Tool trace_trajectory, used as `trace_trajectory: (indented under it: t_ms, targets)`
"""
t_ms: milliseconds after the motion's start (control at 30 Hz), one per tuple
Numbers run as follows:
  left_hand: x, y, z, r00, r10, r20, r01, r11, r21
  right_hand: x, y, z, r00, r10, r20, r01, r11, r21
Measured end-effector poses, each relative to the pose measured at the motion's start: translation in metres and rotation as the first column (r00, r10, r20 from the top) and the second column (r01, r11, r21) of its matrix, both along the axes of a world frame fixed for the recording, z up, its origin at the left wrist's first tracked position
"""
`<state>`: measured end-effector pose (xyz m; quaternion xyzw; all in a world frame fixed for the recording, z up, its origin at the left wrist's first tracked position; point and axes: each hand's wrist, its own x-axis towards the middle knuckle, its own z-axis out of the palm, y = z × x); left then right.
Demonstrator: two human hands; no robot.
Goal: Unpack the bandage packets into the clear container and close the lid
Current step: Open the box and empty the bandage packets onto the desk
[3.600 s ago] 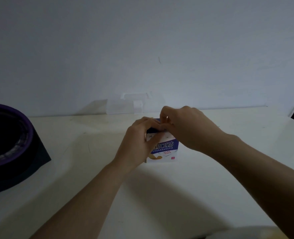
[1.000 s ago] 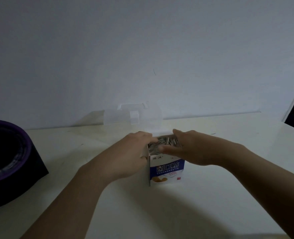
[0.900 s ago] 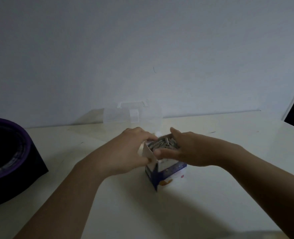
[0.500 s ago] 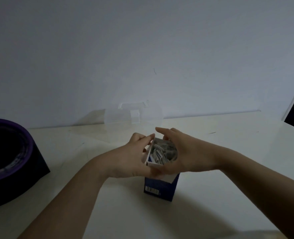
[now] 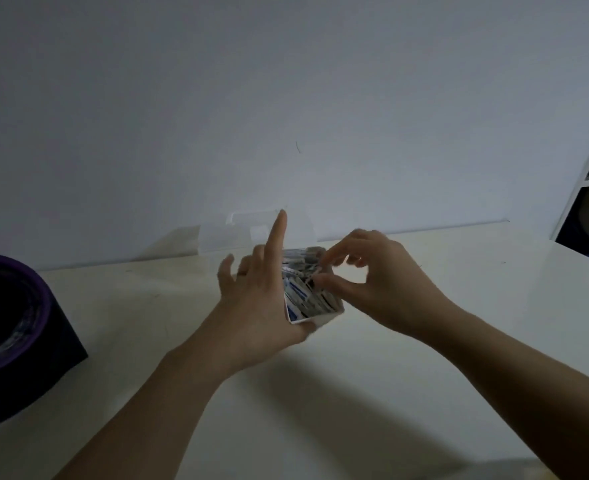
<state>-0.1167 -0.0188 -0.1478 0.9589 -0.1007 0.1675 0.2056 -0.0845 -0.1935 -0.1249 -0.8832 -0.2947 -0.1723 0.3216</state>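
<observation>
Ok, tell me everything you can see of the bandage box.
The bandage box is a white card carton, open-topped and tipped so its mouth faces the camera. It is crammed with packets. The left hand grips its left side and lower edge; the right hand pinches packets at the mouth. Its base is hidden.

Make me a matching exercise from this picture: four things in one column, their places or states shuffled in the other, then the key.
Things
1. white cardboard bandage box
2. small bandage packets
3. clear plastic container
4. black round object with a purple rim

Places or states
A. on the cream table, by the wall
B. at the left edge of the view
C. some pinched by the right hand
D. held tilted by the left hand

Pairs: 1-D, 2-C, 3-A, 4-B
</observation>
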Motion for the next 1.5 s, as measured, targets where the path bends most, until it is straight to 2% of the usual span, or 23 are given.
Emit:
trace_trajectory:
  t_ms: [100,200,300,433,500,633,700,833,967,1067,1167,1267,1367,1500]
  targets:
    - [0.001,0.0,0.0,0.991,0.074,0.115,-0.096,0.976,0.196,-0.005,0.01,0.002,0.997,0.029,-0.069,-0.039,0.989,-0.146]
    - [0.0,-0.001,-0.005,0.983,0.085,0.165,-0.131,0.947,0.294,-0.008,0.02,-0.003,0.998,-0.014,-0.063,-0.002,0.972,-0.236]
    - [0.003,0.001,-0.013,0.956,0.031,0.293,-0.125,0.944,0.307,-0.008,0.03,-0.008,0.994,-0.009,-0.112,-0.015,0.978,-0.21]
    - [0.007,0.003,-0.018,0.923,0.017,0.383,-0.151,0.934,0.324,0.004,0.037,-0.018,0.975,0.017,-0.222,-0.031,0.998,-0.063]
    - [0.005,0.001,-0.017,0.93,0.025,0.366,-0.158,0.928,0.339,0.008,0.04,-0.025,0.975,-0.002,-0.224,-0.005,1.0,-0.029]
    - [0.003,-0.002,-0.019,0.953,0.05,0.299,-0.163,0.917,0.363,0.015,0.045,-0.039,0.985,0.007,-0.175,-0.027,0.993,-0.113]
    - [0.003,-0.003,-0.019,0.956,0.064,0.285,-0.17,0.915,0.366,0.019,0.046,-0.044,0.988,0.022,-0.154,-0.034,0.997,-0.073]
    - [0.004,-0.005,-0.018,0.968,0.108,0.227,-0.187,0.913,0.362,0.018,0.043,-0.049,0.986,0.075,-0.148,-0.07,0.997,0.035]
    - [0.004,-0.002,-0.012,0.972,0.16,0.17,-0.209,0.922,0.326,0.019,0.026,-0.046,0.966,0.117,-0.23,-0.07,0.976,0.204]
    - [0.004,0.0,-0.009,0.967,0.207,0.151,-0.244,0.922,0.302,0.025,0.016,-0.046,0.948,0.138,-0.288,-0.039,0.945,0.325]
    - [0.004,0.001,-0.008,0.953,0.258,0.158,-0.295,0.906,0.303,0.029,0.006,-0.047,0.929,0.171,-0.328,0.012,0.873,0.487]
    - [0.005,0.01,-0.009,0.938,0.304,0.164,-0.343,0.874,0.344,0.034,-0.007,-0.047,0.877,0.262,-0.404,0.053,0.781,0.622]
    - [0.004,0.016,-0.008,0.935,0.326,0.137,-0.353,0.838,0.416,0.038,-0.016,-0.053,0.75,0.342,-0.567,0.183,0.716,0.674]
    - [-0.002,0.02,-0.004,0.932,0.34,0.123,-0.352,0.774,0.526,0.04,-0.022,-0.072,0.652,0.25,-0.715,0.295,0.785,0.544]
